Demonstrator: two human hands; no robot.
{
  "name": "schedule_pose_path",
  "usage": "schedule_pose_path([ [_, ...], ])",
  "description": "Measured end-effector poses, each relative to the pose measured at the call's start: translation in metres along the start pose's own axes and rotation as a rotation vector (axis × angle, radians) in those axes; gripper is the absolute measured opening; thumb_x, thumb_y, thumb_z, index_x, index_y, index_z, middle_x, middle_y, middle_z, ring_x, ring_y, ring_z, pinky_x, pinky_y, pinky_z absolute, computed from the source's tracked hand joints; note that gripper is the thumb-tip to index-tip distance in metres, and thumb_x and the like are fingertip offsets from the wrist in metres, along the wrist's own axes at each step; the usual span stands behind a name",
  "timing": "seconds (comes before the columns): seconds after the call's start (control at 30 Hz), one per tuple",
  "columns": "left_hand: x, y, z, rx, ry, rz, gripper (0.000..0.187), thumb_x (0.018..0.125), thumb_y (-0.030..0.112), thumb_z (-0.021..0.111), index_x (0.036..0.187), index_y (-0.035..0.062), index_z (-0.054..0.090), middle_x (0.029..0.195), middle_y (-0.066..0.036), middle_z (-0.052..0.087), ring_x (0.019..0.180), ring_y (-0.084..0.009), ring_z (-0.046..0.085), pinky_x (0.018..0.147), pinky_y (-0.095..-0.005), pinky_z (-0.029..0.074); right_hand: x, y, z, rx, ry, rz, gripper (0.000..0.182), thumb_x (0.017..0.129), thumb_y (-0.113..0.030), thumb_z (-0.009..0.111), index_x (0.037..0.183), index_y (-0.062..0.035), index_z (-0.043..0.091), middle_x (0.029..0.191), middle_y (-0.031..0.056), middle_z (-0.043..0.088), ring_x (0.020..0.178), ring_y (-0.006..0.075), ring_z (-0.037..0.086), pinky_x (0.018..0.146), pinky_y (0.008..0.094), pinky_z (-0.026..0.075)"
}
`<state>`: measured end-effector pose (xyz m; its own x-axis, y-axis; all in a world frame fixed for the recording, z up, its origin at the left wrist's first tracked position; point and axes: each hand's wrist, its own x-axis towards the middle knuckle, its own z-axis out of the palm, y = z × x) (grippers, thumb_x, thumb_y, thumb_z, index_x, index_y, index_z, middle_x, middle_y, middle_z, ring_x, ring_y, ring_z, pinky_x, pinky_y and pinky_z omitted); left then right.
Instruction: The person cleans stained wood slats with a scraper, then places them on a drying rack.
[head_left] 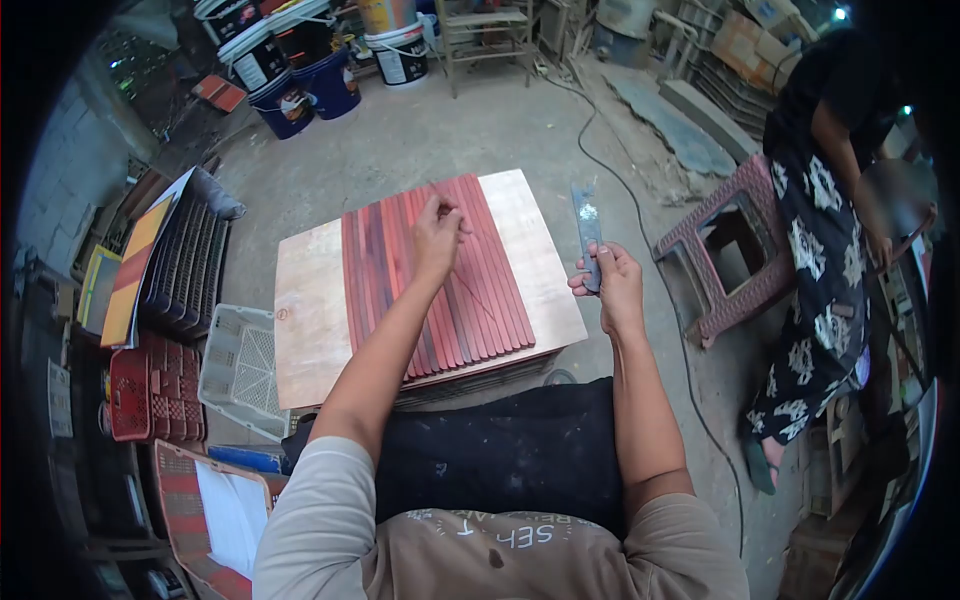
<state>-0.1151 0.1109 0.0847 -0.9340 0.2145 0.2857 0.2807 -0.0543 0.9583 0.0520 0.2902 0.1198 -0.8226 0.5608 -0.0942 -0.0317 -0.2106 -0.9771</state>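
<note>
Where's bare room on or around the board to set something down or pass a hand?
The board is bare left and right of the red slats; so is the floor between board and buckets. Crowded: over the slats, left hand; near-left, crates; off the right edge, right hand with flat tool, then stool.

dim, dark curved fisheye edges
</note>
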Motion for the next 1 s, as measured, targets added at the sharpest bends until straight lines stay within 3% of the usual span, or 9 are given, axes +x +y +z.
schedule_pose_path([
  [0.23, 0.033, -0.052, 0.063, 0.254, -0.200, 0.030, 0.005, 0.078, 0.007, 0.051, 0.080, 0.0018, 0.051, 0.068, -0.004, 0.055, 0.063, -0.0100, 0.054, 0.057, -0.0242, 0.043, 0.008, -0.008, -0.016, 0.072, -0.004, -0.030, 0.021, 0.093, -0.015, 0.038, 0.093, 0.0024, 0.050, 0.074, 0.0103, 0.055, 0.053, 0.0145, 0.059, 0.044, 0.0227, 0.047],
  [0.33, 0.035, -0.063, 0.070, 0.419, -0.237, 0.097, 0.007, 0.076, 0.006, 0.050, 0.079, 0.0004, 0.052, 0.066, -0.008, 0.055, 0.062, -0.0149, 0.055, 0.058, -0.0290, 0.043, 0.011, -0.010, -0.022, 0.081, 0.014, -0.029, 0.022, 0.092, -0.016, 0.039, 0.094, 0.0027, 0.050, 0.074, 0.0103, 0.056, 0.053, 0.0146, 0.059, 0.045, 0.0228, 0.048],
  [0.7, 0.028, -0.093, 0.051, 0.334, -0.308, 0.043, 0.010, 0.073, 0.005, 0.046, 0.079, -0.0010, 0.051, 0.067, -0.010, 0.055, 0.063, -0.0174, 0.054, 0.060, -0.0300, 0.042, 0.019, -0.006, -0.025, 0.029, -0.007, 0.028, 0.024, 0.092, -0.014, 0.037, 0.095, 0.0053, 0.051, 0.073, 0.0106, 0.056, 0.054, 0.0153, 0.059, 0.046, 0.0240, 0.048],
  [1.0, 0.014, -0.083, 0.052, 0.434, -0.335, 0.193, 0.007, 0.073, 0.005, 0.046, 0.075, -0.0008, 0.049, 0.061, -0.012, 0.050, 0.058, -0.0210, 0.050, 0.055, -0.0339, 0.038, 0.012, -0.013, -0.018, -0.001, -0.045, 0.185, 0.023, 0.091, -0.015, 0.039, 0.100, 0.0031, 0.049, 0.071, 0.0095, 0.055, 0.049, 0.0132, 0.056, 0.041, 0.0230, 0.045],
])
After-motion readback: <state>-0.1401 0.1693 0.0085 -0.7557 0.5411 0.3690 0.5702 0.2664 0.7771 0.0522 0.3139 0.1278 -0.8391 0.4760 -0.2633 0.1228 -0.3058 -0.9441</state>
